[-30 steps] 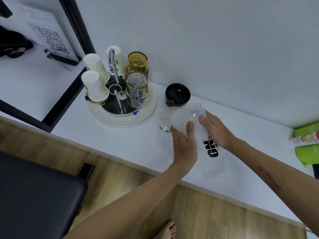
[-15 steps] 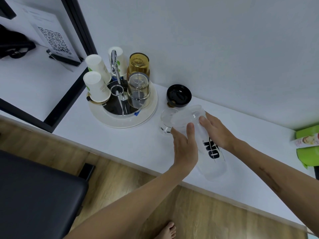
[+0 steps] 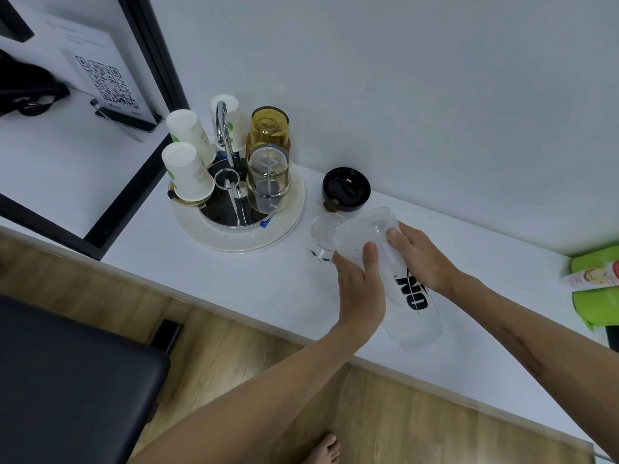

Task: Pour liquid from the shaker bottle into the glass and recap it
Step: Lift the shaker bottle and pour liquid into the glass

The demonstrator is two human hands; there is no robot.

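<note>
A clear plastic shaker bottle (image 3: 410, 296) with black lettering is tilted, its open mouth over a small clear glass (image 3: 322, 239) that stands on the white counter (image 3: 234, 279). My left hand (image 3: 360, 286) grips the bottle near its neck from the near side. My right hand (image 3: 420, 259) holds the bottle's far side. The bottle's black cap (image 3: 346, 189) lies upside down on the counter just behind the glass, near the wall.
A round white tray (image 3: 234, 236) to the left carries upturned paper cups (image 3: 186, 172), a clear glass, an amber glass and a chrome handle. A QR-code sign stands on a black-framed shelf at left. Green items (image 3: 596, 289) lie at far right. A black seat sits below left.
Both hands and the tilted bottle hold almost the same pose over the glass; only the camera view has shifted slightly.
</note>
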